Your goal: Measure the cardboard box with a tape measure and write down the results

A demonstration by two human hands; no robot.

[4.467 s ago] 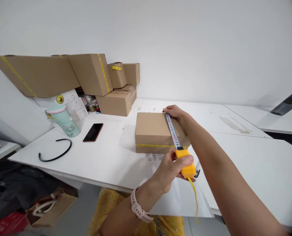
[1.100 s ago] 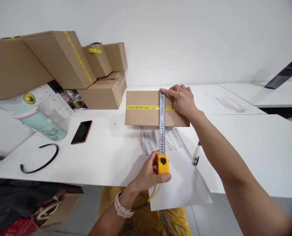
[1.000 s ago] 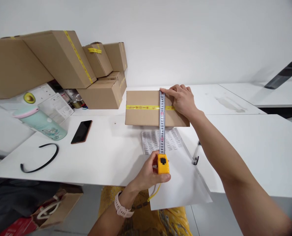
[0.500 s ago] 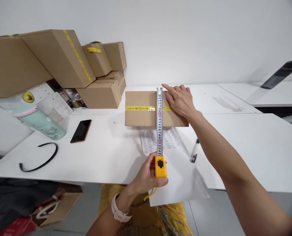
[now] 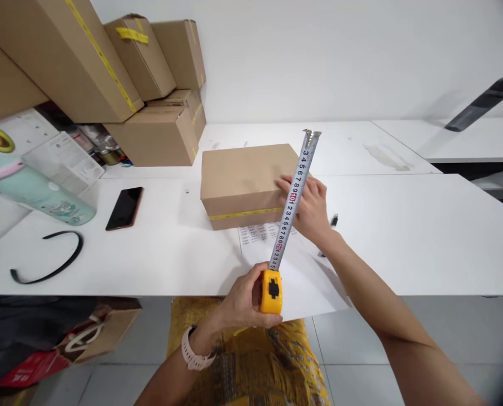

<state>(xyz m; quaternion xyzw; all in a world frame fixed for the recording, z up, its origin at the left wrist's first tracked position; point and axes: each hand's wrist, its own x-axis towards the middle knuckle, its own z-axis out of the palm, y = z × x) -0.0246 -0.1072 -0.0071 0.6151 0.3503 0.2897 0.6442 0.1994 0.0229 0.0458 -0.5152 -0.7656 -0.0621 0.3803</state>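
My left hand [image 5: 245, 299] is wrapped around a yellow tape measure [image 5: 271, 292] with a black button. Its silver blade [image 5: 292, 197] is pulled out and slants up and to the right, its metal hook in the air past the box. Behind the blade, my right hand [image 5: 308, 208] grips the right end of a closed cardboard box [image 5: 245, 175], fingertips on its top edge. A plain face of the box is upward, and a strip of yellow tape [image 5: 247, 214] runs along its near side. Part of the right hand is hidden by the blade.
A printed sheet [image 5: 294, 282] lies partly under the box, with a pen [image 5: 334, 220] to its right. Leftward are a phone [image 5: 124, 208], a black band [image 5: 71, 256], a mint tumbler [image 5: 44, 194] and several stacked cartons [image 5: 158, 138]. A dark object [image 5: 484, 101] stands far right.
The box has been turned, so its taped face went from the top to the near side. The tape blade came off the box and tilted right. My right hand moved down to the box's right end.
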